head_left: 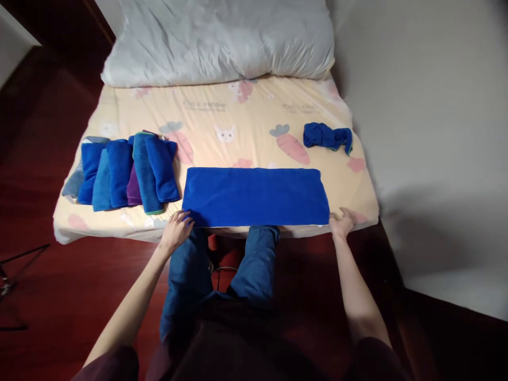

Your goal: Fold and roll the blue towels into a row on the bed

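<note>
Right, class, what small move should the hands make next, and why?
Probably the left hand should fold the left end of the flat blue cloth inward: its fingers are at the near corner there, and the bundled cloths alongside look much shorter.

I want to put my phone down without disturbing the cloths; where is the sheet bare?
The sheet is bare between the gray bedding and spread blue cloth, and between the crumpled cloth and right hand. It is crowded at left, where folded cloths overlap, and by the left hand.

Both forearms reach forward, left hand (178, 230) palm down, right hand (342, 223) with fingers (346, 212) bent
</note>
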Motion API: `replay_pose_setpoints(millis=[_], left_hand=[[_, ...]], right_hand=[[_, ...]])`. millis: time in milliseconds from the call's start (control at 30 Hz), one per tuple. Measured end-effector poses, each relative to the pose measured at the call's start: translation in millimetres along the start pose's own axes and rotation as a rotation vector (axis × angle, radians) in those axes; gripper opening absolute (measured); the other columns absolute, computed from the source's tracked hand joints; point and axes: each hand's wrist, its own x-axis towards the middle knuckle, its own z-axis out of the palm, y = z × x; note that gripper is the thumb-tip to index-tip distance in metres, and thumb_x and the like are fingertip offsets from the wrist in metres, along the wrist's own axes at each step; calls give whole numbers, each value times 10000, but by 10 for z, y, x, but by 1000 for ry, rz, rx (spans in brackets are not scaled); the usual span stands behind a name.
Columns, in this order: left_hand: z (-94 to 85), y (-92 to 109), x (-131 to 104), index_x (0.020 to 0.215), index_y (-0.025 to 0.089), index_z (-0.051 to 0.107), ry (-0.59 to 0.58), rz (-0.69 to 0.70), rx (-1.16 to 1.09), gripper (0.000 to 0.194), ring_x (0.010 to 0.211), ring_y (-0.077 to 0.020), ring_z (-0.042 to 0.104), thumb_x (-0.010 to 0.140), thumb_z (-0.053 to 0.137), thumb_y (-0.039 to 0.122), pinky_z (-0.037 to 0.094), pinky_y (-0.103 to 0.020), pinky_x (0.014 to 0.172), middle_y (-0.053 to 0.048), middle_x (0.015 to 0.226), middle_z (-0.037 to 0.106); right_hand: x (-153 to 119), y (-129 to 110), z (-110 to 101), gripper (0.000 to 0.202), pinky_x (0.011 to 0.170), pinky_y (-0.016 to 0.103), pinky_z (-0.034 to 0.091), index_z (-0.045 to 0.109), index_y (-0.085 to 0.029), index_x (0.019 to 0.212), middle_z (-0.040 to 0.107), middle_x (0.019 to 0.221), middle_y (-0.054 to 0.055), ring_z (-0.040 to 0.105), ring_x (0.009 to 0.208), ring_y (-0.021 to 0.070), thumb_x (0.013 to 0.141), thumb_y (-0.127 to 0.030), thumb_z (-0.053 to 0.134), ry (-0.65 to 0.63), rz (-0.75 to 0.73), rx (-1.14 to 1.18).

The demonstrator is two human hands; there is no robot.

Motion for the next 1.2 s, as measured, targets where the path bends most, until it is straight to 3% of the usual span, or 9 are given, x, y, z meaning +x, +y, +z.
replay_pose_setpoints(millis=[100, 233, 333, 433, 600, 833, 1000, 1200], left_hand=[[9, 165, 456, 1310, 174, 669, -7, 22, -2, 456, 1501, -325, 353, 1005, 425, 409, 308, -540, 1230, -140, 1528, 519], [242, 354, 1195, 1546, 175, 452, -23, -26, -4, 617, 1582, -389, 109, 1011, 398, 477, 161, -642, 1244, -124, 1695, 244], [458, 403, 1574, 1588, 204, 386, -23, -76, -5, 683, 1579, -435, 21, 990, 425, 531, 59, -736, 1204, -128, 1708, 195], [592, 368, 1722, 1598, 243, 367, 16, -98, -5, 718, 1580, -430, -7, 971, 447, 585, -19, -755, 1187, -117, 1706, 210], [575, 159, 1776, 1601, 241, 358, 98, -127, 10, 717, 1581, -413, -8, 987, 430, 605, -31, -689, 1225, -94, 1717, 181], [475, -196, 1896, 1619, 198, 291, 127, -214, 81, 696, 1581, -381, 31, 1038, 334, 580, 54, -603, 1261, -78, 1732, 107], [438, -191, 1918, 1616, 190, 302, 118, -232, 88, 727, 1588, -348, 68, 1031, 286, 621, 86, -578, 1266, -120, 1718, 161], [457, -223, 1930, 1615, 183, 304, 121, -234, 112, 715, 1590, -340, 71, 1032, 291, 597, 99, -577, 1264, -120, 1715, 175]], right_hand=[[-12, -379, 207, 564, 1234, 553, 257, 565, -39, 1387, 485, 1525, 246, 402, 1451, 347, 896, -315, 539, -66, -210, -57], [-133, -1110, 737, 591, 1260, 588, 139, 420, -145, 1551, 266, 1691, 117, 170, 1571, 333, 1018, -401, 418, -382, -515, -79], [-202, -1502, 1164, 618, 1278, 585, -3, 339, -176, 1603, 130, 1732, 45, 17, 1597, 316, 1043, -431, 396, -592, -663, -152], [-183, -1636, 1445, 637, 1272, 595, -66, 300, -208, 1620, 98, 1736, -9, -42, 1597, 314, 1051, -484, 376, -676, -656, -215], [74, -1486, 1521, 665, 1282, 547, -100, 207, -223, 1647, 7, 1738, -34, -71, 1600, 268, 1065, -525, 315, -654, -594, -241], [717, -912, 1350, 692, 1285, 547, -19, 171, -158, 1650, 12, 1741, 50, 10, 1601, 268, 1077, -538, 242, -480, -462, -363], [1134, -589, 1299, 697, 1298, 484, 47, 194, -163, 1649, 100, 1735, 60, 65, 1602, 214, 1070, -550, 170, -370, -393, -483], [1368, -486, 1378, 664, 1289, 488, 85, 245, -178, 1637, 176, 1722, 64, 109, 1593, 197, 1072, -516, 156, -305, -358, -496]])
